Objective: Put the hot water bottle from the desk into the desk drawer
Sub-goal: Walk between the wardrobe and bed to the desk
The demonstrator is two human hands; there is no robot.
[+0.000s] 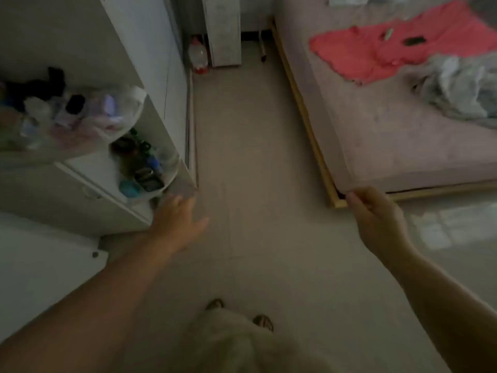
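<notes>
I cannot pick out a hot water bottle anywhere in this blurred, dim view. A white desk surface (40,270) shows at the lower left, with a white cabinet front (80,195) behind it; no drawer is seen pulled out. My left hand (177,224) hangs over the floor beside the cabinet's corner, fingers spread, holding nothing. My right hand (376,219) hovers near the bed's wooden corner with fingers loosely curled and nothing in them.
White rounded shelves (158,181) at left carry several bottles and jars. A bed (403,135) with a red cloth (376,49) and crumpled grey fabric fills the right. A large plastic bottle (198,55) and a narrow white cabinet (223,30) stand at the far wall. Tiled floor lies between.
</notes>
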